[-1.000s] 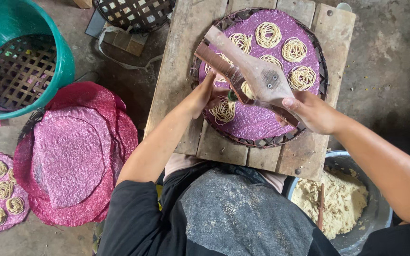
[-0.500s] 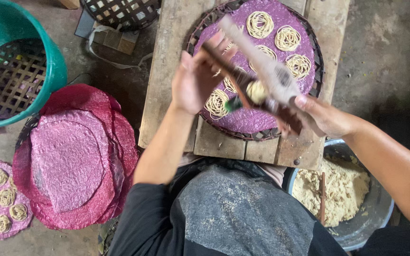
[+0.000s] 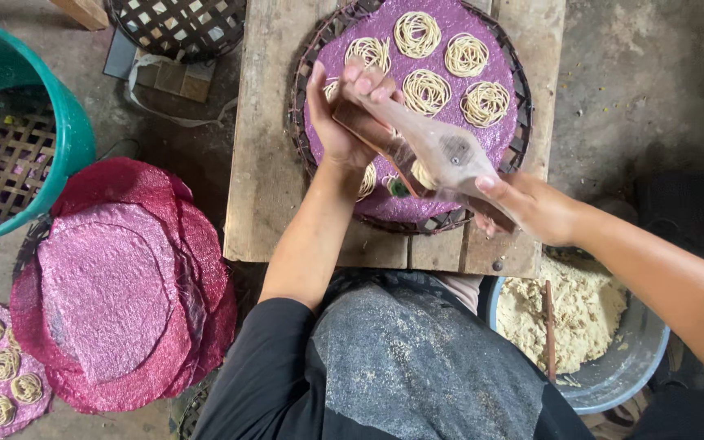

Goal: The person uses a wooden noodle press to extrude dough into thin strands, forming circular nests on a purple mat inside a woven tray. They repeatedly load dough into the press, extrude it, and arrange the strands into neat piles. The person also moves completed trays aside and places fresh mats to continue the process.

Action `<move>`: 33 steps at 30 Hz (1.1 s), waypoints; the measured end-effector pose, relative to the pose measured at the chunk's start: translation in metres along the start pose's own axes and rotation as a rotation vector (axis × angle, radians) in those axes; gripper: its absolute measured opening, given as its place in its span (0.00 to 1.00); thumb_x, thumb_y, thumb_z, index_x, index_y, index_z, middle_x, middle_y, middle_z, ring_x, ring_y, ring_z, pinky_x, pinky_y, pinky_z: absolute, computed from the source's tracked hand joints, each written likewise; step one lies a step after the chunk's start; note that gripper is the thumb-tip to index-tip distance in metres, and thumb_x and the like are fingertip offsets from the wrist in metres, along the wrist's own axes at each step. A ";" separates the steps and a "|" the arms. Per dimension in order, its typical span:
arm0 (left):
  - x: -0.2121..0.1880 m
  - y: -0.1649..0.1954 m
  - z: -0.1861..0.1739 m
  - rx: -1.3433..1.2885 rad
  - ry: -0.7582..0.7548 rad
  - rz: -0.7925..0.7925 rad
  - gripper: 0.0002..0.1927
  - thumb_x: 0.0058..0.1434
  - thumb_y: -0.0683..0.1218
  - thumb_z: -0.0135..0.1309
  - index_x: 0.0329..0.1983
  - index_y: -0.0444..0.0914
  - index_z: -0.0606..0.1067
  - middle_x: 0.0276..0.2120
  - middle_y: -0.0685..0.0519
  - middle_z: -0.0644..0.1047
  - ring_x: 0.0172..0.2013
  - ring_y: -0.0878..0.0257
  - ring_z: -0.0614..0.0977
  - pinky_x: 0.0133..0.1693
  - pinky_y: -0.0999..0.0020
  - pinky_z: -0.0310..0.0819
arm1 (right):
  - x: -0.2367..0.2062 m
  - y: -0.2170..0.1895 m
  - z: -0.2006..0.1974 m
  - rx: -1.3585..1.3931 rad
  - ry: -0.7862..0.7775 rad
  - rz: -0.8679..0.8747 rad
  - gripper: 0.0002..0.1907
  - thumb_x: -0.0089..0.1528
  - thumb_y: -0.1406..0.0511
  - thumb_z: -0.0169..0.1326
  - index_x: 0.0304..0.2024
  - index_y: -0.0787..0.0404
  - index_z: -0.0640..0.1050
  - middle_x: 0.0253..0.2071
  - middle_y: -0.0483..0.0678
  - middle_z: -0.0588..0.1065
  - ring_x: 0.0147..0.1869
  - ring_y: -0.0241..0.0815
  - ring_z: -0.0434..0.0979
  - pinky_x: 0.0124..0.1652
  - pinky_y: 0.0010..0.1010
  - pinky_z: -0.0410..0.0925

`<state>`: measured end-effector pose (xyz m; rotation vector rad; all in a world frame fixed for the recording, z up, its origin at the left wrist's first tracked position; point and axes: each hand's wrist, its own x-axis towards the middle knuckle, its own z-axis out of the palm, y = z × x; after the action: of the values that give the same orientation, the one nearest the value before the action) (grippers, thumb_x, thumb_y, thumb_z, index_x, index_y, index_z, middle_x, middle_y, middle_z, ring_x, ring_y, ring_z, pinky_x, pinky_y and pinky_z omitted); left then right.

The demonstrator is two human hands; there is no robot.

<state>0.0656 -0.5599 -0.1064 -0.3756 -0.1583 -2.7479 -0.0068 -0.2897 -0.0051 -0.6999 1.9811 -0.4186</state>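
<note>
Wooden table [image 3: 270,163] fills the upper middle, raising the round woven tray [image 3: 523,122] with its purple mesh mat [image 3: 450,16] to working height. Over it sits the wooden noodle press [image 3: 425,147], two-handed for leverage: left hand [image 3: 340,122] wrapped round the upper handle, right hand [image 3: 531,208] clamped on the lower. Noodle coils [image 3: 417,33] sit spaced apart, so they don't stick. Dough bowl [image 3: 613,375] lower right, within reach.

Wooden noodle press [image 3: 437,155], two-handled, held tilted over a purple mesh mat [image 3: 482,24] on a round woven tray [image 3: 523,138]. One handle runs up-left, the other down-right; round barrel at the middle, motion-blurred. Pale noodle nests [image 3: 417,34], coiled and flat, lie apart on the mat, several partly hidden under the press.
</note>
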 end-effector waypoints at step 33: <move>-0.026 -0.024 -0.008 1.034 0.262 -0.835 0.46 0.66 0.75 0.23 0.78 0.43 0.52 0.61 0.39 0.76 0.21 0.68 0.61 0.23 0.73 0.56 | -0.003 0.047 -0.017 0.246 0.185 -0.135 0.32 0.67 0.43 0.37 0.47 0.63 0.75 0.29 0.46 0.75 0.32 0.36 0.75 0.33 0.30 0.69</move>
<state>0.0781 -0.5304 -0.1225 0.4315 -1.8960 -2.8766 -0.0347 -0.2514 -0.0213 -0.6587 2.0144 -0.8191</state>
